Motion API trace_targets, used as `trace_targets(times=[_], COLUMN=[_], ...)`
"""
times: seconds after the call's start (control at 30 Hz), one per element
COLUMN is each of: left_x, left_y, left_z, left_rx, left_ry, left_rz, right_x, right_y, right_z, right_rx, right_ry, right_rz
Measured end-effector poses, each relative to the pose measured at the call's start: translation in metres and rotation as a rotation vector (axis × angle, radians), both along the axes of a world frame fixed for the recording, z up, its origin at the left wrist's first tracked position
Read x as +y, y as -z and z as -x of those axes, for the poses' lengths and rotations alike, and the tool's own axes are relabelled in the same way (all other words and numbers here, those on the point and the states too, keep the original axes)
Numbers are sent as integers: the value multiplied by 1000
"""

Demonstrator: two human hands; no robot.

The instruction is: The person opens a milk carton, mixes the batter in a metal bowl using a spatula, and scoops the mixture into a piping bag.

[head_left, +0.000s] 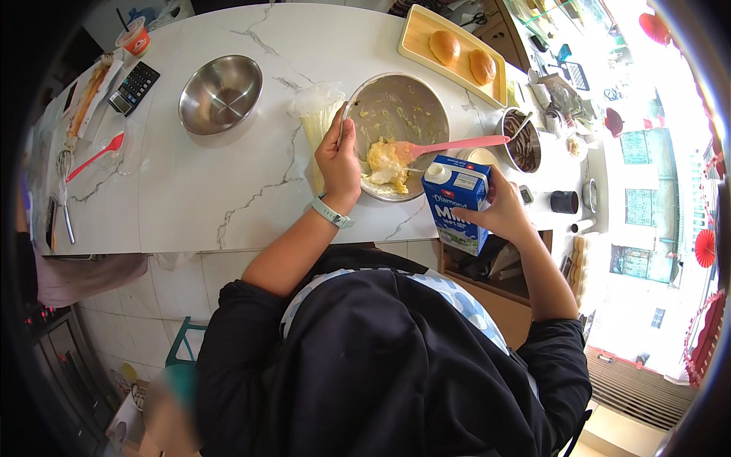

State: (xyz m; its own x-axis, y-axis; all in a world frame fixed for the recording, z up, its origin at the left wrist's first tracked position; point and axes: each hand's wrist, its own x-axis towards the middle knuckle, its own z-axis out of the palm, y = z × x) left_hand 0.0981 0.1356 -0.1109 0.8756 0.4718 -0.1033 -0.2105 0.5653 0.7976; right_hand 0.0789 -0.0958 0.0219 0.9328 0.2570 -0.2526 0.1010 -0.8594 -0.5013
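Carton (pixel 458 202) (blue, white-capped) gripped in right hand (pixel 504 209); left hand (pixel 339 171) clasps metal bowl (pixel 419 103).

The left hand (pixel 339 164) grips the rim of a metal mixing bowl (pixel 419 107) while the right hand (pixel 506 207) holds a blue milk carton (pixel 459 217).

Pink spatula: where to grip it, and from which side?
Grip the pink spatula by its handle, near the free end, probably from above and the right: it juts right, past the rim of the steel mixing bowl, while its blade touches the yellow mixture. The blue milk carton crowds the near side.
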Motion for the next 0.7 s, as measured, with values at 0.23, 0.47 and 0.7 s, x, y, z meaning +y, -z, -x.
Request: trace_targets(times=[0.23,0.47,0.7], left_x=[-1,-1,-3], left_y=[1,0,0], left_z=[0,1,-1], left_rx=[11,20,40], left_ry=[-2,6,5], left_rz=[-13,-13,3], right_x=[2,2,-15], right_y=[-5,-12,3], right_z=[1,-1,10], right_rx=[-17,-3,-72], right_ry=[10,-16,18], right_rz=[-49,107,-96])
